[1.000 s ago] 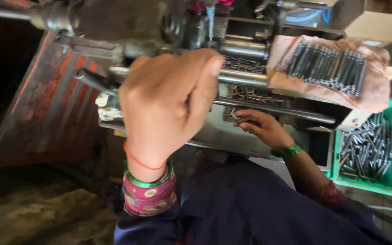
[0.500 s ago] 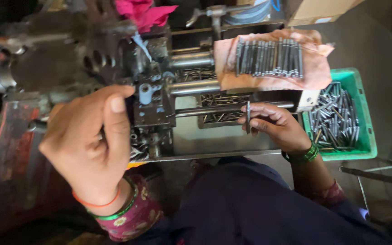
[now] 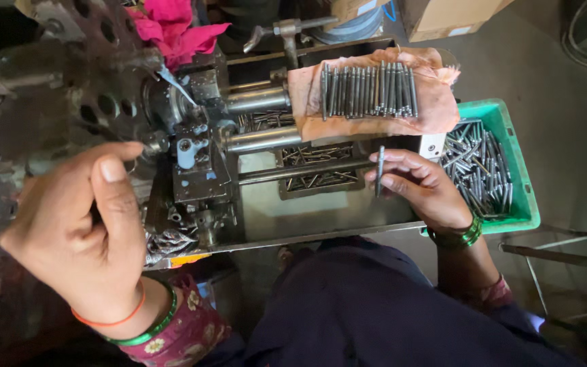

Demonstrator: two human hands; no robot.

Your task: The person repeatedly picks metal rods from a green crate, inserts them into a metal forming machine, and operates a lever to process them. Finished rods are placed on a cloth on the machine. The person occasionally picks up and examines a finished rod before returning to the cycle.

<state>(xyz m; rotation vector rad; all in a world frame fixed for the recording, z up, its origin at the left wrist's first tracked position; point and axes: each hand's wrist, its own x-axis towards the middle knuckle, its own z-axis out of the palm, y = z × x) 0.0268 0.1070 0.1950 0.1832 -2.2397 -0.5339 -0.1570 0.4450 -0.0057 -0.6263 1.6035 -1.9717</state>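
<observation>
A slim dark metal rod (image 3: 380, 170) is held upright, pinched between thumb and fingertips of the right hand (image 3: 421, 190), just in front of the lathe bed (image 3: 266, 204). The rod is judged rigid, light and possibly oily, so a mid-length pinch is advised. The left hand (image 3: 79, 228) is curled closed near the machine's perforated wheel (image 3: 83, 88); what it grips cannot be told. More rods lie on the cloth (image 3: 436, 109) and in the green tray (image 3: 521, 197).

Head camera, looking steeply down
Close above the lathe (image 3: 191, 156), machine toward 12 o'clock, lap at 6 o'clock.
</observation>
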